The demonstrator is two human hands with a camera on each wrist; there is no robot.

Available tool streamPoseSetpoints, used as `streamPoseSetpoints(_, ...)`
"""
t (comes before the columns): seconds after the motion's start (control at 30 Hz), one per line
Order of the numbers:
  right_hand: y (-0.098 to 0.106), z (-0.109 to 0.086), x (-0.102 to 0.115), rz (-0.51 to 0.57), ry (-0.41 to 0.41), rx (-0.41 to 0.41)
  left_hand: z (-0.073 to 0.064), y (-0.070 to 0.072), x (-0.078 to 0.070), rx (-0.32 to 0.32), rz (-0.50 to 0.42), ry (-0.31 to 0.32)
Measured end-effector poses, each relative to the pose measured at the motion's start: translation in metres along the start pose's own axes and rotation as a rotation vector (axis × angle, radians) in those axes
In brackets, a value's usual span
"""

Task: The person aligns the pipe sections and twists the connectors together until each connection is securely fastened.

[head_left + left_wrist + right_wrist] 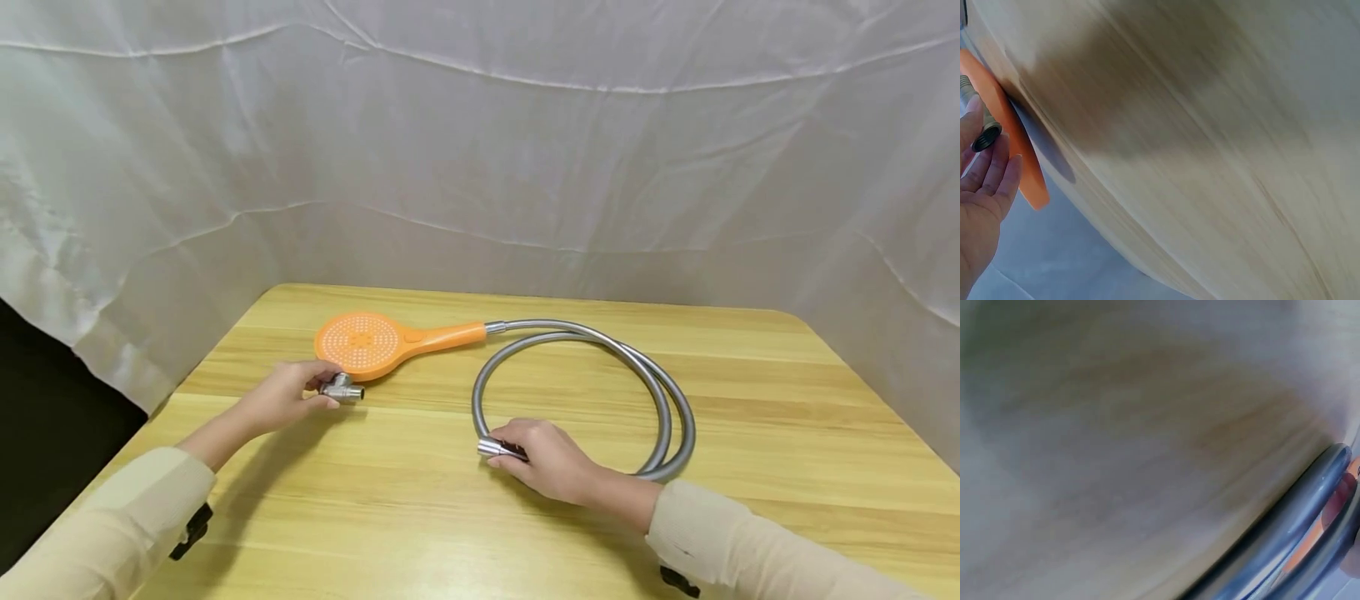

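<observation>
My left hand (288, 398) pinches a small chrome angle valve (343, 390) between thumb and fingers, just in front of the orange shower head (362, 342). In the left wrist view, the open threaded end of the valve (988, 134) shows between the fingertips. The shower head lies with its nozzle face up, its handle pointing right and joined to a grey metal hose (663, 392). That hose loops over the table's right half. My right hand (551, 462) grips its free end by the chrome connector (491, 447); the right wrist view shows mostly hose (1310, 500).
The wooden table (420, 508) has rounded far corners. Pale cloth (480, 183) hangs behind it and along both sides. A dark gap (52, 433) lies beyond the left edge.
</observation>
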State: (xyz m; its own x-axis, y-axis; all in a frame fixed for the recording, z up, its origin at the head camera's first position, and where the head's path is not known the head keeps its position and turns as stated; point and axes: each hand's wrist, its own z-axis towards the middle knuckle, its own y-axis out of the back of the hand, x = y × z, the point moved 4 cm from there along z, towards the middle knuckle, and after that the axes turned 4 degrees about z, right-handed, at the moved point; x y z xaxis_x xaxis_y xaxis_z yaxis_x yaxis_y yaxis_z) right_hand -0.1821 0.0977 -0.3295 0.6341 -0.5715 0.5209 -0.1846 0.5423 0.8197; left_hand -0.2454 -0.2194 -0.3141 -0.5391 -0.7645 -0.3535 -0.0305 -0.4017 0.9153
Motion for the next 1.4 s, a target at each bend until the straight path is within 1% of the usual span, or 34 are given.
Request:
streamPoseSetpoints(0.13, -0.002, 0.000, 0.003, -0.002, -0.016, -0.014, 0.003, -0.006, -0.007, -0.006, 0.001, -0.038)
streamPoseSetpoints(0.3, -0.005, 0.001, 0.004, 0.019, -0.052, -0.034, 0.005, -0.013, -0.020, 0.001, -0.007, -0.098)
streamPoseSetpoints(0.4, -0.006, 0.001, 0.003, 0.031, -0.066, -0.032, 0.006, -0.018, -0.027, 0.015, -0.025, -0.109)
streamPoseSetpoints(0.5, -0.007, 0.001, 0.002, 0.040, -0.072, -0.034, 0.006, -0.021, -0.031, 0.025, -0.040, -0.110)
streamPoseSetpoints(0.77, -0.006, 0.002, 0.002, 0.050, -0.066, -0.039, 0.006, -0.025, -0.037, 0.028, -0.076, -0.128)
streamPoseSetpoints(1.0, -0.004, 0.001, 0.004, 0.062, -0.059, -0.034, 0.004, -0.029, -0.042, 0.031, -0.100, -0.093)
streamPoseSetpoints(1.17, -0.002, 0.002, 0.005, 0.068, -0.061, -0.033, 0.003, -0.032, -0.046, 0.026, -0.141, -0.078)
streamPoseSetpoints(1.4, -0.002, 0.002, 0.006, 0.072, -0.064, -0.032, 0.002, -0.040, -0.052, 0.037, -0.176, -0.081)
